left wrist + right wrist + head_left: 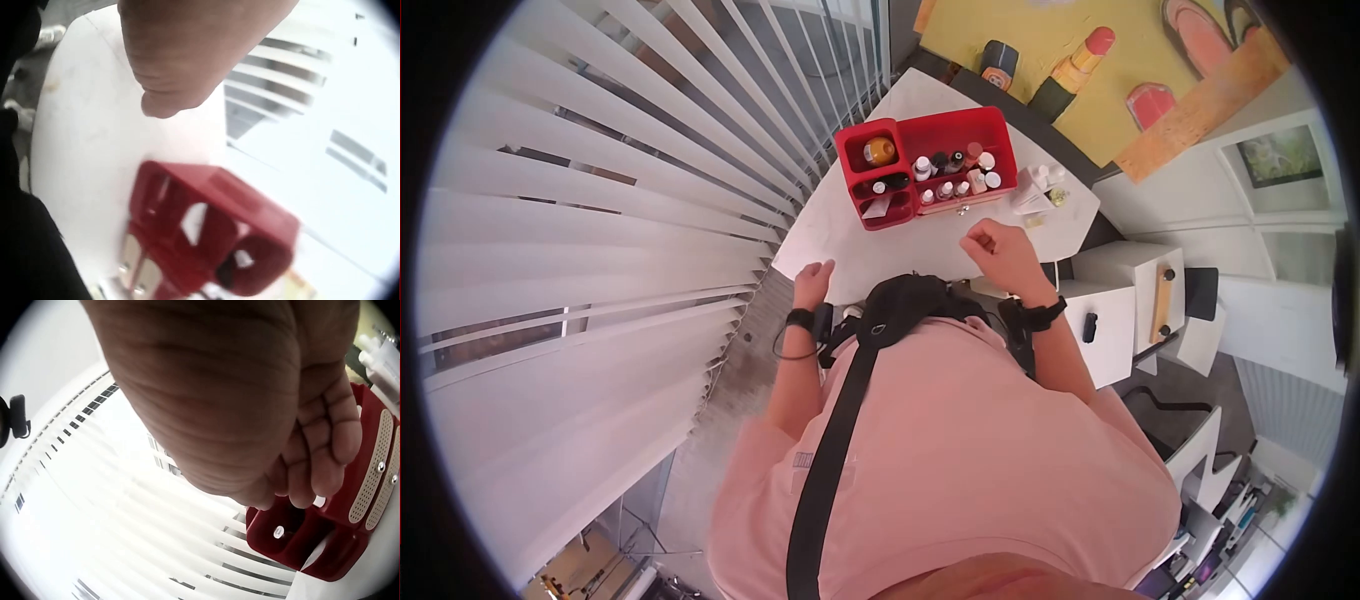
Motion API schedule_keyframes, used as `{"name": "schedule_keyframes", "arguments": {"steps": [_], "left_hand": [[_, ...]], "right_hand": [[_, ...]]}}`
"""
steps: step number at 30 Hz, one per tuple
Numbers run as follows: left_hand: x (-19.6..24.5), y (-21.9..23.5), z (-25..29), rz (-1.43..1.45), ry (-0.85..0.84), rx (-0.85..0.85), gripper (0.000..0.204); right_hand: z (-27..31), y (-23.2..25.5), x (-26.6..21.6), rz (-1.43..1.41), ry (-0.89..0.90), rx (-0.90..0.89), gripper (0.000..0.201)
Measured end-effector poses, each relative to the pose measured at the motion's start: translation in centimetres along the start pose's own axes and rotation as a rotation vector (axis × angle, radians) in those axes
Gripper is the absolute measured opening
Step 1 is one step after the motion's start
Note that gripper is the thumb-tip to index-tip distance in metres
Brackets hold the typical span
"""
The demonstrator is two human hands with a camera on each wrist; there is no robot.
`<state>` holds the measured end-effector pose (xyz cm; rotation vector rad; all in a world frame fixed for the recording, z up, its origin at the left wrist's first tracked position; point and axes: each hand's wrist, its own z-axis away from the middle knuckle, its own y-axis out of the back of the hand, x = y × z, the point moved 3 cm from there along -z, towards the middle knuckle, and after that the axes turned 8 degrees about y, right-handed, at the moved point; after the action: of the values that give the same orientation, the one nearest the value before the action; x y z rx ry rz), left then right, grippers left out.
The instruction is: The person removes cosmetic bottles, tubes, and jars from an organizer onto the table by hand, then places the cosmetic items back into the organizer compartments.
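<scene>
At the upper centre of the head view, a red plastic organiser with several compartments (970, 122) stands on the white-topped bench (920, 250), holding small white-capped bottles (945, 190) and an amber rounded bottle (880, 151). Just below its right side, the right hand (1008, 262) has loosely curled fingers, with nothing visible in them. By the bench's left edge is the left hand (810, 287); whether its fingers are wide or narrow, I cannot tell. The step looks like a pause between handlings; gripping any bottle would call for opening the right fingers over its cap.
</scene>
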<state>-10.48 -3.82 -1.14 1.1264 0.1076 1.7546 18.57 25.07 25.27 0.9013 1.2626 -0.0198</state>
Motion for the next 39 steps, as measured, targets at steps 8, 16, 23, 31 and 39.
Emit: {"name": "schedule_keyframes", "arguments": {"steps": [8, 16, 23, 31, 39], "left_hand": [[17.3, 11.9, 19.6, 0.739, -0.289, 0.087, 0.024], [32.9, 19.3, 34.2, 0.78, -1.171, -0.214, 0.037], [39.3, 20.7, 37.4, 0.728, -1.365, -0.746, 0.024], [39.2, 21.9, 36.3, 0.909, -1.107, -0.852, 0.01], [36.6, 21.8, 32.0, 1.072, -1.284, -0.855, 0.029]], "right_hand": [[-2.7, 1.7, 1.8, 0.02, 0.04, -0.072, 0.023], [-5.9, -0.8, -1.3, 0.018, 0.178, -0.217, 0.023], [-5.3, -1.8, -2.2, -0.01, 0.193, -0.227, 0.022], [-4.7, -1.1, -1.0, -0.025, 0.061, -0.241, 0.021], [-8.2, -1.4, -3.1, 0.023, 0.147, -0.164, 0.021]]}}
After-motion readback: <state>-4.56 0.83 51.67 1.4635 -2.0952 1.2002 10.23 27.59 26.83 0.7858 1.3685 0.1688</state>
